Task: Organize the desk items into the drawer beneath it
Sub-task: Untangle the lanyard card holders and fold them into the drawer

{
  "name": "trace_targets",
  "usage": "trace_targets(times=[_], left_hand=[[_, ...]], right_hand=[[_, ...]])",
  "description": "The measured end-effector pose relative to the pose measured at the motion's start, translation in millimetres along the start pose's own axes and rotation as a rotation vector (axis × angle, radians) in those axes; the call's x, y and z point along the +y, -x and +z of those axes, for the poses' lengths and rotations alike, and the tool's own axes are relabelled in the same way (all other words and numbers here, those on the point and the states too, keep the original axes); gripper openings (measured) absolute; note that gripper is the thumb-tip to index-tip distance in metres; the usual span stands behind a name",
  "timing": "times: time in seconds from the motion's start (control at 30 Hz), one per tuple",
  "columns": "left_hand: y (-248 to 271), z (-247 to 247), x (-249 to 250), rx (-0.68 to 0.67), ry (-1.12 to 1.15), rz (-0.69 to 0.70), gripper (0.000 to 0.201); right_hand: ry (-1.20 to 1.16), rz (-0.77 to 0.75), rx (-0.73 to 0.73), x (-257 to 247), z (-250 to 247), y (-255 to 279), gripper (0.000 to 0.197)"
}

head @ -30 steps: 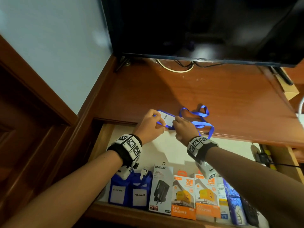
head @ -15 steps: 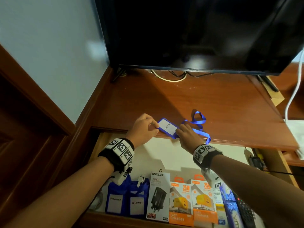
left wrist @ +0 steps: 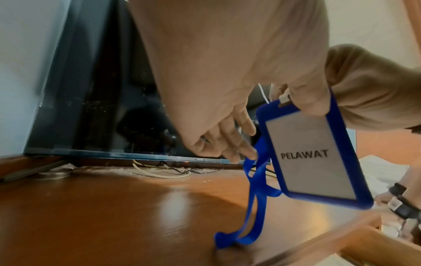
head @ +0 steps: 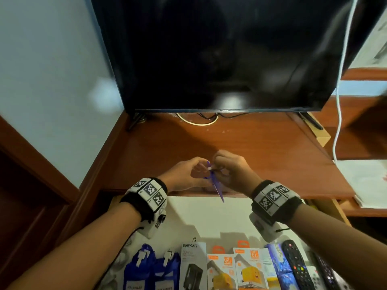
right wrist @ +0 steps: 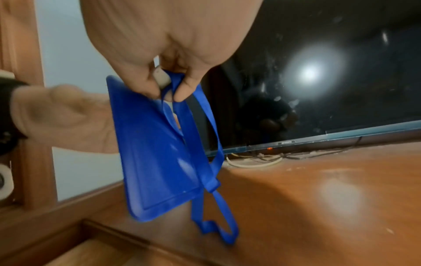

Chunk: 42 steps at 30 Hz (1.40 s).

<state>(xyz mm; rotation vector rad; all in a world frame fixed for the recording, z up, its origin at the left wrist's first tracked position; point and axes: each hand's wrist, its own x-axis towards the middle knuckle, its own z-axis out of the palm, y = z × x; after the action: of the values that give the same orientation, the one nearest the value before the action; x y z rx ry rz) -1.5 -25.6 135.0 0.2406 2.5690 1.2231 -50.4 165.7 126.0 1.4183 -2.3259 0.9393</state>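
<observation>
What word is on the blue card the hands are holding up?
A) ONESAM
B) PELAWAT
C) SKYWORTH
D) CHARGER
B: the left wrist view shows PELAWAT printed on the white insert of the blue badge holder, which the right hand pinches at its top clip.

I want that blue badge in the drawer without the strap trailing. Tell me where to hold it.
Hold it at the top, by the white clip, coming from above, as the right hand does now. The badge hangs upright from there, so it stays steady. The strap dangles below in loose loops touching the desk; the left hand, beside it, could gather those against the badge's flat back.
</observation>
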Motion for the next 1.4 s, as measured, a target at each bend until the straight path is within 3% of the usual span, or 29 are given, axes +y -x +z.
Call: trace_targets(times=[0.13,0.27,0.4,0.53,0.67,0.77,0.93,1.07,1.2,1.33,1.4], left_hand=[[-3.2,6.0,13.4,-0.037,0.241,0.06,0.038],[-1.0,10.5,34.9,0.032,0.255,0.104,0.024],[4.3,14.2,53.9,0.013,0.229,0.094,0.016],[11.1,20.9,68.1,-0.006,0.134,0.072,0.018],[19.4,27.7,76.1,-0.003,0.028,0.002,0.021],[28.3,29.4,78.4,-0.051,-0.053,-0.052,0.023],[40.4,22.7,76.8,-0.138,-0.083,-0.104,0.027],[52.0,9.5,70.8,-0.155,-0.021,-0.134,0.026],[63.7,-8.9,61.5,-0.092,0.037,-0.119,0.026],[75.7,-25.1,55.5,-0.05,0.06,-0.072,0.026],[81.6,-31.9,52.5,-0.029,0.069,-0.044,0.025]], right_hand=[[0.036,-0.028,0.098,-9.4,-23.3,2.1,0.018],[0.056,0.017,0.106,-12.9,-39.9,8.5,0.023],[-0.006,0.127,0.069,-13.4,-54.0,18.8,0.022],[-0.077,0.215,-0.057,-8.1,-65.0,28.2,0.019],[0.064,0.232,-0.309,-1.9,-75.6,36.2,0.013],[0.025,0.285,-0.44,-1.5,-85.1,42.4,0.011],[-0.107,0.423,-0.46,-5.9,-93.2,52.8,0.008],[-0.238,0.546,-0.383,-3.8,-90.2,63.1,0.026],[0.017,0.757,-0.292,20.9,-77.6,77.5,0.026],[0.302,0.919,-0.39,21.8,-63.7,85.2,0.013],[0.456,0.945,-0.478,15.1,-53.7,84.6,0.026]])
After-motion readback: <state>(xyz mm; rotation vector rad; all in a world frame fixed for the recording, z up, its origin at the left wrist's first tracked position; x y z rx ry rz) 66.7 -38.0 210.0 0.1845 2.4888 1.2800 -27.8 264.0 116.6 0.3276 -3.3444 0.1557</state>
